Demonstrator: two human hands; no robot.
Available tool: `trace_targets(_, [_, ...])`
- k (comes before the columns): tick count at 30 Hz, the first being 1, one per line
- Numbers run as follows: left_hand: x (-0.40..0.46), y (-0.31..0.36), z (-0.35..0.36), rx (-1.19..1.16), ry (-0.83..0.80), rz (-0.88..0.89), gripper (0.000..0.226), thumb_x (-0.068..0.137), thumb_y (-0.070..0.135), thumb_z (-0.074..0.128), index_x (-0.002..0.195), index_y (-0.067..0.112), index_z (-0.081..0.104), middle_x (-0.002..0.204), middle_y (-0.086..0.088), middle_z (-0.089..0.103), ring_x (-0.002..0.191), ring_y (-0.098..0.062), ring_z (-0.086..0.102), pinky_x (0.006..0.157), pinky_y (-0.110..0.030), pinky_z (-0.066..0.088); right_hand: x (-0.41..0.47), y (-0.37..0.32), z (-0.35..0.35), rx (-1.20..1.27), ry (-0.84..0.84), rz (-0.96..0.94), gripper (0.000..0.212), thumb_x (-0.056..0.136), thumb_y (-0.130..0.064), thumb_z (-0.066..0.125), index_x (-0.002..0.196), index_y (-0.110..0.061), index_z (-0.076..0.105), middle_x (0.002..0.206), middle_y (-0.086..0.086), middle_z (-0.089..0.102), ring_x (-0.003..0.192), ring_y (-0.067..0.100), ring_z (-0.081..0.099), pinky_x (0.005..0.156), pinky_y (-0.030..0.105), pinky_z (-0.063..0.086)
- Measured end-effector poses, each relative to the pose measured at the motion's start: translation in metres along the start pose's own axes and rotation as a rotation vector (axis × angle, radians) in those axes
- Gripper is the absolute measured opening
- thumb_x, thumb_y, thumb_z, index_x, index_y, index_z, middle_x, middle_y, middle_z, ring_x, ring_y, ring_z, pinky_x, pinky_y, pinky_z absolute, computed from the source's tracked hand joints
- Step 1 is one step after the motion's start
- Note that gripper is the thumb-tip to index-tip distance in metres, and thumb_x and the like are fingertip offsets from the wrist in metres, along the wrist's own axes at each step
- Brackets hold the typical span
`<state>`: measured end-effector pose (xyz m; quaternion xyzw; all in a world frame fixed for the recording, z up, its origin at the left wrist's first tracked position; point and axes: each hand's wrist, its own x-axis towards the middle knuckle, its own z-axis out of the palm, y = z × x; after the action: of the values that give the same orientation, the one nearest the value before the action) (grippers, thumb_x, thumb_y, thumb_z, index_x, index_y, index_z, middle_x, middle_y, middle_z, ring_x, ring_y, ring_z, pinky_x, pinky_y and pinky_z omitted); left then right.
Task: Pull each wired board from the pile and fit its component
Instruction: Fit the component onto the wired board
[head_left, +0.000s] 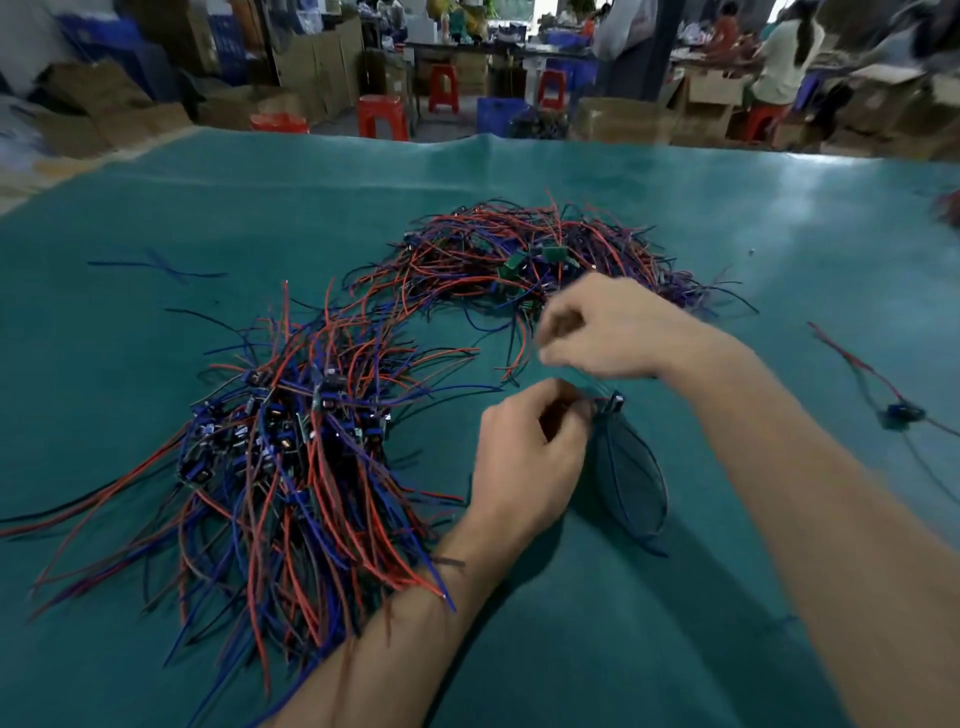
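My left hand (524, 457) has its fingers curled round a small wired board (613, 402) at the middle of the green table. Blurred dark wires (631, 478) loop down from that board. Just above it my right hand (613, 327) is blurred, with curled fingers that seem to pinch something small; what it is I cannot tell. A far pile of wired green boards (524, 260) lies behind my hands. On the left lies a near pile of boards with blue components (291, 426) and red and blue wires.
The green cloth table (675, 649) spreads to all sides. One wired board with a blue component (901, 415) lies alone at the right. Loose blue wires (156, 266) lie far left. Red stools (383, 117), cartons and seated people are beyond the table's far edge.
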<state>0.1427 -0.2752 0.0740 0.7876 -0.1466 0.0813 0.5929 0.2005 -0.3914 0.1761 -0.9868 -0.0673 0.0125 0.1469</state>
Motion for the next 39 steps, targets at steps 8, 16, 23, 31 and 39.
trace_targets(8, [0.002, 0.000, -0.003, 0.161, 0.120, -0.030, 0.007, 0.091, 0.015, 0.063, 0.096, 0.017, 0.068, 0.096, 0.003, 0.067, 0.095, -0.018, 0.059, 0.092, -0.034, 0.045, -0.055, 0.070, 0.050, 0.289, 0.227, 0.185, 0.019, 0.071, -0.016, 0.086, 0.076, -0.030, 0.075, 0.064, -0.020, 0.067, 0.059, -0.005, 0.059, 0.061, 0.005, 0.040])
trace_targets(16, [0.001, -0.001, 0.000, 0.112, 0.029, -0.023, 0.017, 0.093, 0.017, 0.067, 0.109, 0.019, 0.072, 0.092, 0.004, 0.076, 0.084, -0.013, 0.070, 0.086, -0.031, 0.054, -0.063, 0.059, 0.057, 1.200, 0.432, 0.113, 0.028, 0.071, 0.010, 0.082, 0.087, -0.012, 0.076, 0.069, -0.001, 0.068, 0.062, 0.012, 0.062, 0.061, 0.020, 0.054])
trace_targets(23, [0.001, -0.001, 0.000, -0.119, 0.016, -0.199, 0.054, 0.098, 0.050, 0.045, 0.065, 0.013, 0.065, 0.053, -0.006, 0.067, 0.041, -0.015, 0.057, 0.046, -0.025, 0.047, -0.063, 0.055, 0.054, 1.531, 0.475, 0.268, 0.022, 0.078, 0.010, 0.074, 0.088, -0.009, 0.068, 0.082, 0.007, 0.071, 0.069, 0.012, 0.063, 0.058, 0.017, 0.049])
trace_targets(31, [0.003, -0.001, -0.001, -0.341, 0.031, -0.229, 0.051, 0.093, 0.060, 0.037, 0.093, 0.025, 0.075, 0.078, -0.007, 0.076, 0.060, -0.017, 0.068, 0.049, -0.025, 0.047, -0.065, 0.042, 0.063, 1.248, 0.286, 0.101, 0.028, 0.070, 0.004, 0.085, 0.094, -0.009, 0.079, 0.077, 0.003, 0.073, 0.069, 0.018, 0.065, 0.069, 0.020, 0.054])
trace_targets(39, [0.001, 0.001, -0.001, -0.126, -0.101, -0.023, 0.031, 0.091, 0.034, 0.055, 0.113, 0.022, 0.073, 0.100, 0.007, 0.077, 0.097, -0.013, 0.070, 0.092, -0.036, 0.055, -0.063, 0.039, 0.064, 1.187, 0.356, 0.055, 0.022, 0.085, 0.006, 0.071, 0.093, -0.013, 0.079, 0.083, 0.006, 0.076, 0.074, 0.014, 0.067, 0.070, 0.024, 0.055])
